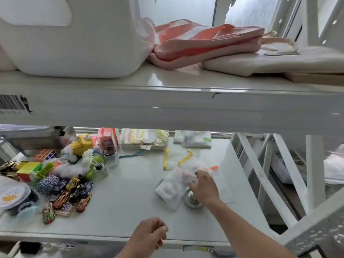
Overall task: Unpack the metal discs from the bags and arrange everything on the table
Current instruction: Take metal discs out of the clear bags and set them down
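Note:
A shiny metal disc (189, 199) lies on the white table (126, 198), partly under my right hand (203, 187). That hand reaches over the disc, and its fingertips touch a clear plastic bag (170, 190) lying to the disc's left; whether it grips anything is unclear. Behind it lie more clear bags: one with a yellow zip strip (172, 157) and one with an orange strip (214, 167). My left hand (149, 234) hovers at the table's front edge, fingers loosely curled, holding nothing that I can see.
A heap of toys fills the table's left: toy cars (72, 198), puzzle cubes (45, 154), a yarn ball (47, 184), a glass jar (110, 155). Packets (144, 139) line the back. A white shelf (167, 101) hangs low overhead, carrying folded cloth bags (204, 43).

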